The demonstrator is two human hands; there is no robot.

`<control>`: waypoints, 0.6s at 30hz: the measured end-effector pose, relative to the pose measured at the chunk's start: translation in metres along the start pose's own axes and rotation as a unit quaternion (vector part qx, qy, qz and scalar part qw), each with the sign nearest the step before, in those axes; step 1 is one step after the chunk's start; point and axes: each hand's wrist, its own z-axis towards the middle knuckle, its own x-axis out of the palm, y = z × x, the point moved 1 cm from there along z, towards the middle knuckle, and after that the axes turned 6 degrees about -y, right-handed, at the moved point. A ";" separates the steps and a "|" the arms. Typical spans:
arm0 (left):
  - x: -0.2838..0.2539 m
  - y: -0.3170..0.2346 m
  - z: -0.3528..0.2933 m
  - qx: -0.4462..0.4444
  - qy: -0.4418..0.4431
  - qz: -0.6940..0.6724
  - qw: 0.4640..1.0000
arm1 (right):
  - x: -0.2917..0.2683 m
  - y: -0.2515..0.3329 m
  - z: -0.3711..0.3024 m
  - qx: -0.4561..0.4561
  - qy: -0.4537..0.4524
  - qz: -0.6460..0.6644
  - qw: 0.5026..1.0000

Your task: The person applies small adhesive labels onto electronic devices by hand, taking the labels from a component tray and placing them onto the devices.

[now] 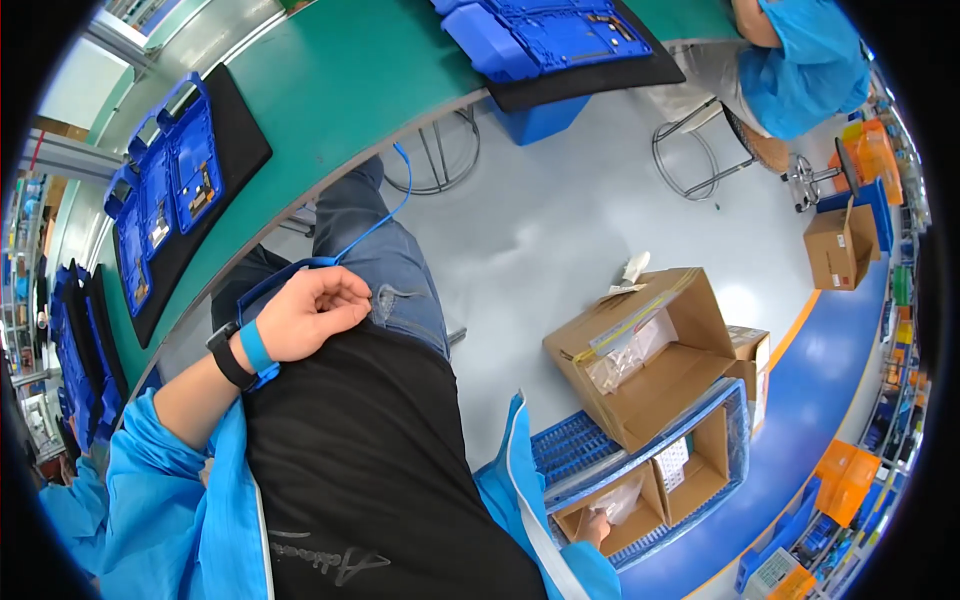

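Note:
My left hand [315, 315] is over my lap, fingers curled in and thumb close to the fingertips; what they hold, if anything, is hidden. Around that wrist are a black watch [230, 358] and a blue wristband [254, 346]. My right hand [597, 527] reaches down at my right side into an open cardboard box [652, 491]. It is at a clear plastic bag [622, 498] inside, and its fingers are too hidden to tell whether they grip the bag. White parts [674, 462] lie in the neighbouring compartment.
A tilted open carton [640, 420] leans on the blue crate [738, 425]. On the green bench [330, 70], blue plastic housings [160, 210] lie on black mats [235, 130]. A blue cord [372, 225] runs across my leg. Another person [800, 75] sits at the far right near stools.

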 end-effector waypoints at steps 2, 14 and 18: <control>-0.003 -0.002 0.000 0.001 0.003 -0.017 1.000 | -0.032 -0.008 -0.004 0.001 -0.023 0.018 1.000; -0.024 -0.016 0.007 0.080 0.049 -0.130 0.987 | -0.264 -0.050 -0.074 0.148 -0.183 0.214 0.948; -0.028 -0.030 0.006 0.089 0.081 -0.196 0.973 | -0.363 0.025 -0.122 -0.129 -0.377 0.112 0.911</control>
